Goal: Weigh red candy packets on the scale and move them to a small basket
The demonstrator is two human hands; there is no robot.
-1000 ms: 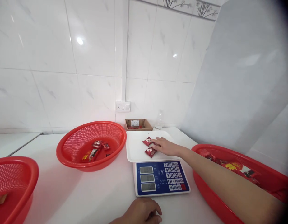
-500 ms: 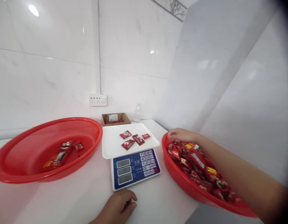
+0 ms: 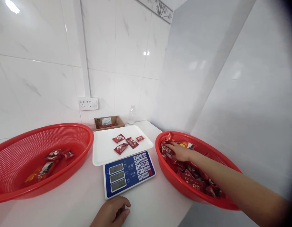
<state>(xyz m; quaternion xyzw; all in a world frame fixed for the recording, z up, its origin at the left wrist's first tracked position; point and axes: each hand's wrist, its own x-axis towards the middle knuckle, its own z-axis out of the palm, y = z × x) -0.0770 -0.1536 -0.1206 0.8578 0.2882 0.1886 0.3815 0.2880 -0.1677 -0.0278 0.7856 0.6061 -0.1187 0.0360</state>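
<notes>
My right hand [image 3: 180, 152] is inside the right red basket [image 3: 171, 183], with its fingers stretched and spread over a pile of red-wrapped candies [image 3: 193, 181] and touching them. The lower fingertips are partly hidden among the wrappers. On the white table in front of the scale [image 3: 129, 173] rests my left hand [image 3: 113, 211], loosely curled, thumb and forefinger apart, holding nothing. The scale's white tray [image 3: 102, 148] carries several red candy packets [image 3: 131, 142]. Its top display is lit with small digits.
At the left stands another red mesh basket [image 3: 75, 130] with several wrapped candies [image 3: 45, 170] at its bottom. Behind the tray are a small cardboard box [image 3: 119, 121] and a clear bottle [image 3: 131, 115]. A wall socket [image 3: 88, 104] sits above. Walls close off the back and right.
My right hand has gone from the basket's far rim down into the candies, with the fingers spreading. My left hand stays by the scale. The whole view has shifted slightly.
</notes>
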